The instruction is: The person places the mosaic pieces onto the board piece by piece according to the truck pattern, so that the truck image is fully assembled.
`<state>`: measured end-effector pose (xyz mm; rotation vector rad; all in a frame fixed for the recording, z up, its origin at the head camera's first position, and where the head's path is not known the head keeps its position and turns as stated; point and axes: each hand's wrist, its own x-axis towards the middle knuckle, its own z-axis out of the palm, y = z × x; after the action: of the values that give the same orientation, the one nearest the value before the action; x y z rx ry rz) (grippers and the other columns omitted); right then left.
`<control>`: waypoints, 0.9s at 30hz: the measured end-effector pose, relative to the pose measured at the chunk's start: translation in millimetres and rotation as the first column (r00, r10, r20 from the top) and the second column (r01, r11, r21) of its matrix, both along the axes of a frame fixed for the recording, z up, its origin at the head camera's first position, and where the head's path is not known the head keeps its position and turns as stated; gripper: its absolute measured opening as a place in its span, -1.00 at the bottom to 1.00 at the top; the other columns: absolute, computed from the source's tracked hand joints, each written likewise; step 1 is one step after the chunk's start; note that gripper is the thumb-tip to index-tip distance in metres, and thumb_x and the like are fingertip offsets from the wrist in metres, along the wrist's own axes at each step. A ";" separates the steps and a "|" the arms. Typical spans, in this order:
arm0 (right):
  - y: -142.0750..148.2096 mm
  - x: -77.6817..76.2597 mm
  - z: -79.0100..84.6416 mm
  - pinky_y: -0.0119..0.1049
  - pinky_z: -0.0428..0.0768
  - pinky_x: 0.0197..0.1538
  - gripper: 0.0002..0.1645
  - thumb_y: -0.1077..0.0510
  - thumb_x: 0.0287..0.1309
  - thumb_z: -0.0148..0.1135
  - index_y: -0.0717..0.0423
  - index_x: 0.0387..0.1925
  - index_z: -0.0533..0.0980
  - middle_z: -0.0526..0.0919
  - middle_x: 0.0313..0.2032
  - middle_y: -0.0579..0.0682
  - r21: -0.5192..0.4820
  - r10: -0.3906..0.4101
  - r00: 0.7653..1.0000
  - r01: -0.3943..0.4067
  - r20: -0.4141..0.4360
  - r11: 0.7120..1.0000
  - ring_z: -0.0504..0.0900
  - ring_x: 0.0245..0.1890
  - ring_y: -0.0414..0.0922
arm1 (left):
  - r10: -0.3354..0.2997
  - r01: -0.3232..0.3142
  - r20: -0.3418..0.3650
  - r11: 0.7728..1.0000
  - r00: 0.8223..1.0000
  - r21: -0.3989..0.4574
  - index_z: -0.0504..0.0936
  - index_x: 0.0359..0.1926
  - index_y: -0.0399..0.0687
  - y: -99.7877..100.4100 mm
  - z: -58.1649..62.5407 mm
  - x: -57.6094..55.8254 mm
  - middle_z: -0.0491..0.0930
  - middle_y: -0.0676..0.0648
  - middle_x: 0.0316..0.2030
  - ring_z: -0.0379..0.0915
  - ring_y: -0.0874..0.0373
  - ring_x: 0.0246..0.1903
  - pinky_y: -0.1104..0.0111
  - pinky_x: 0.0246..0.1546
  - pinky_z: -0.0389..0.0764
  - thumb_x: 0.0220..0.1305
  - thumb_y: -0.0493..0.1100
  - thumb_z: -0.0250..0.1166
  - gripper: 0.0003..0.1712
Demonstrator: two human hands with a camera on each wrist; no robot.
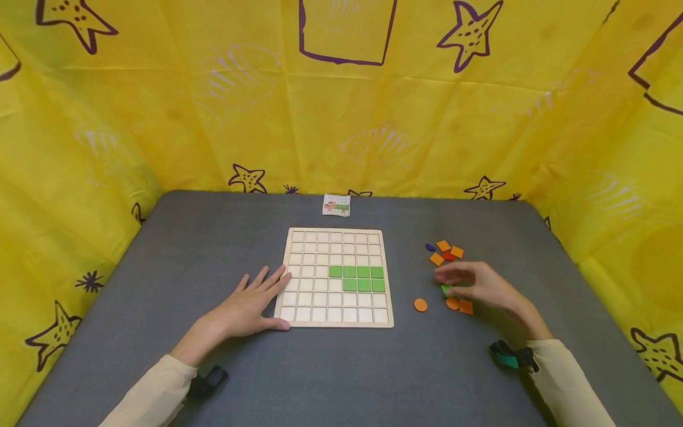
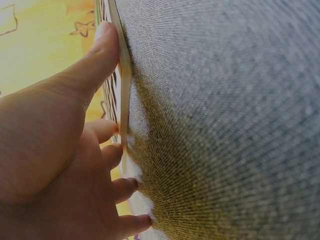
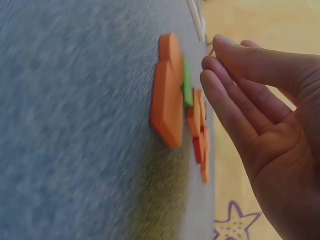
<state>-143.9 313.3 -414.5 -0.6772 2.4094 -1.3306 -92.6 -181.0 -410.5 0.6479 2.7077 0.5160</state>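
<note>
My left hand (image 1: pixel 242 311) lies with spread fingers at the left edge of a pale wooden grid board (image 1: pixel 336 325). Its thumb and fingertips touch the rim, seen edge-on in the left wrist view. Several green square tiles (image 1: pixel 364 272) fill cells in two rows on the board's right side. To the right, my right hand (image 1: pixel 482 286) hovers over loose pieces, fingers loosely bent and nothing visible between them. Below its fingertips is a green tile (image 1: pixel 446 290), partly hidden. Beside that lie an orange disc (image 1: pixel 452 303) and an orange square (image 1: pixel 466 307).
Farther back are several orange squares (image 1: pixel 443 245), a red piece (image 1: pixel 448 256) and a blue half-round piece (image 1: pixel 430 247). One orange disc (image 1: pixel 420 305) lies apart, nearer the board. Behind the board is a small picture card (image 1: pixel 337 205). A yellow patterned cloth (image 1: pixel 331 118) encloses the grey table (image 1: pixel 341 379).
</note>
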 end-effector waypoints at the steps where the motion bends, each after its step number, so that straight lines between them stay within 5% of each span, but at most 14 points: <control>1: 2.0 -0.1 -1.4 -0.38 0.64 -0.06 -0.49 0.33 0.10 0.39 0.31 0.12 0.53 0.67 0.00 0.20 -0.008 0.003 1.000 -0.003 0.007 1.000 0.69 -0.02 -0.04 | 0.000 0.000 0.000 1.000 1.000 -0.001 0.03 0.54 -0.08 -0.3 0.2 0.0 -0.11 -0.16 0.54 -0.26 -0.36 0.46 -0.35 0.30 -0.20 0.11 0.35 0.33 0.16; 12: 18.3 1.3 -10.0 -0.34 0.64 -0.05 -0.43 0.40 0.10 0.35 0.45 0.17 0.44 0.56 0.08 0.41 -0.119 0.024 0.996 -0.014 0.083 0.993 0.67 0.03 -0.14 | -0.001 0.001 0.001 1.000 1.000 -0.001 0.03 0.54 -0.08 -1.1 -0.7 -0.6 -0.11 -0.16 0.54 -0.26 -0.37 0.46 -0.36 0.30 -0.20 0.10 0.35 0.33 0.16; 27: 22.6 0.8 -11.2 -0.40 0.62 -0.02 -0.44 0.41 0.09 0.35 0.39 0.16 0.47 0.55 0.10 0.39 -0.085 0.028 0.999 -0.024 0.047 0.996 0.62 0.06 -0.28 | 0.000 0.000 0.004 1.000 1.000 -0.001 0.03 0.54 -0.09 -0.9 -0.1 -0.6 -0.12 -0.16 0.54 -0.28 -0.36 0.47 -0.35 0.30 -0.21 0.12 0.34 0.33 0.15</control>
<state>-143.1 335.9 -425.7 -0.6885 2.3102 -1.4284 -93.1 -181.9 -410.6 0.6458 2.7038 0.5156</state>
